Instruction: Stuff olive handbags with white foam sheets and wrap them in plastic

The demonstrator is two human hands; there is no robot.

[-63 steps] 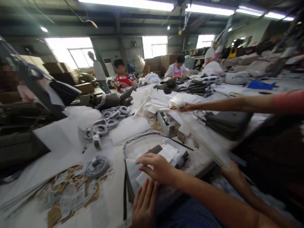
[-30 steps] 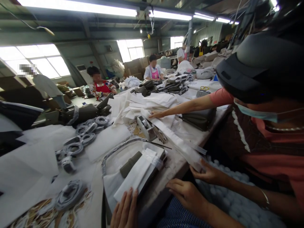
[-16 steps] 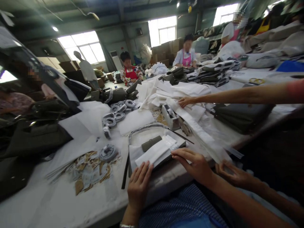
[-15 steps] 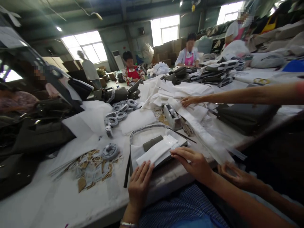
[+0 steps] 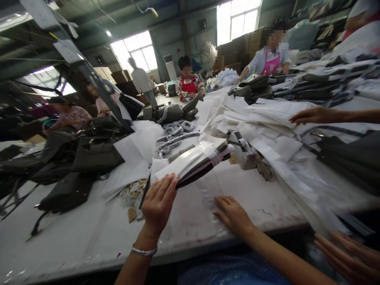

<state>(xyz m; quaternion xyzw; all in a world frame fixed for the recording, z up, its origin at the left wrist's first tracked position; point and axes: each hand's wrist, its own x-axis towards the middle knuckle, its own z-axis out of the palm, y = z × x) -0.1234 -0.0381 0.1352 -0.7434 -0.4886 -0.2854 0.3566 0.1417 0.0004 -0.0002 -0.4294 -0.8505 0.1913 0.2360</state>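
My left hand (image 5: 160,196) is closed on the near left edge of a dark handbag (image 5: 204,168) and holds it tilted up off the table. White padding sheets (image 5: 181,162) lie along its upper face, with clear tape or film (image 5: 209,148) across them. Its wrapped handle (image 5: 178,140) arches behind. The thumb of my left hand is hidden under the bag. My right hand (image 5: 233,213) is apart from the bag, low over the table (image 5: 196,213) by the front edge, fingers extended and nothing in them.
A tape dispenser (image 5: 243,150) stands right of the bag, beside heaped white sheets (image 5: 261,118). Tags (image 5: 133,198) lie left, near dark bags (image 5: 65,194). A co-worker's hands (image 5: 311,115) reach in from the right. Other people sit across the table.
My left hand has raised the handbag from the table and tilted it. My right hand has come away from the bag. The view has swung left, and the co-worker's upper hand has left the white strip.
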